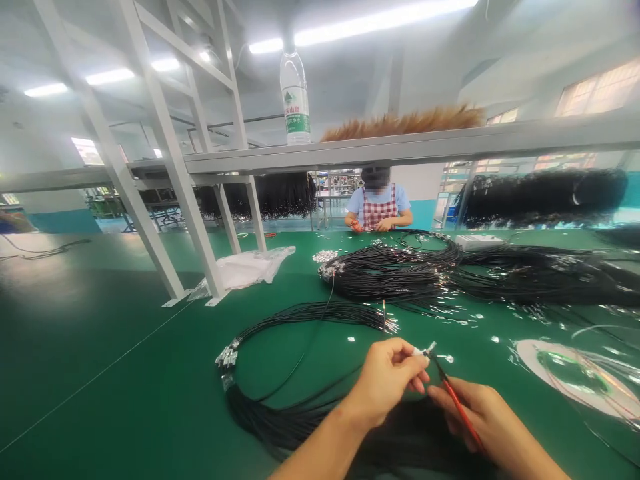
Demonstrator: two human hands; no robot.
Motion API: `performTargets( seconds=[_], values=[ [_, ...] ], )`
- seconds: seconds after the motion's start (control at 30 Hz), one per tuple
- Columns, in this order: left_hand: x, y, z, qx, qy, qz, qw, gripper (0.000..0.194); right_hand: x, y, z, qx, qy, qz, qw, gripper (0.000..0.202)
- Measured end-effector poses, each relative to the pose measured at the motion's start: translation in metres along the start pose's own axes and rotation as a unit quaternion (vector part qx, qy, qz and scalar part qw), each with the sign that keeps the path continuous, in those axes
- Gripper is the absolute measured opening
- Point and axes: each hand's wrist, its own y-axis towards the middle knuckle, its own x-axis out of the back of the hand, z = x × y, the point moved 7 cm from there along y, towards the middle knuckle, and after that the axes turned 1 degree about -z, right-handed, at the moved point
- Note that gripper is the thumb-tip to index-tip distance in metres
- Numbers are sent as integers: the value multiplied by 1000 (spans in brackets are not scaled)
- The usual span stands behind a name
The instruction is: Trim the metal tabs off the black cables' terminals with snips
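Note:
My left hand [391, 373] pinches a small piece with a white part and a silvery tip [430, 347], likely a cable end; its exact kind is too small to tell. Wrapped in my right hand [477, 410] are red-handled pliers [460, 403]. Their dark jaws [436, 363] point up and left and meet the silvery tip, though I cannot tell whether they grip it. Below and left of my hands curves a bundle of black cables [265, 420], with shiny silver ends [228, 357] at the left. More loose cable ends [389, 323] lie just beyond my left hand.
A large heap of black cables [390, 273] spreads across the green table [125, 400], among scattered white scraps. A white reel [537, 353] lies at right. Metal shelf legs [170, 187] and a plastic bag [250, 270] stand left. A bottle [295, 100] tops the shelf. Opposite sits a co-worker [379, 205].

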Motion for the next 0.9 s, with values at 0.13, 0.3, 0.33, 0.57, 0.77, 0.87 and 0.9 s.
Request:
performTargets(
  seconds=[0.13, 0.3, 0.33, 0.57, 0.77, 0.87, 0.9],
  values=[
    [-4, 0, 3, 86, -132, 81, 984, 35, -2, 2, -2, -10, 16, 28, 999, 35],
    [1, 1, -10, 50, -106, 61, 991, 34, 9, 6, -8, -29, 20, -22, 999, 40],
    [3, 2, -10, 36, -80, 34, 996, 32, 13, 7, -6, -26, 31, -44, 998, 41],
    [-8, 1, 10, -1, 8, -30, 1000, 11, 19, -3, 10, -28, 315, -129, 940, 42],
    [-10, -13, -8, -113, 219, -90, 965, 16, 14, -10, 11, -39, 368, -163, 915, 36],
    [-14, -17, -10, -161, 323, -103, 927, 16, 12, -12, 8, -57, 390, -161, 905, 36],
    [-15, -18, -8, -170, 350, -102, 916, 15, 11, -12, 7, -62, 396, -158, 902, 37]
  ],
)
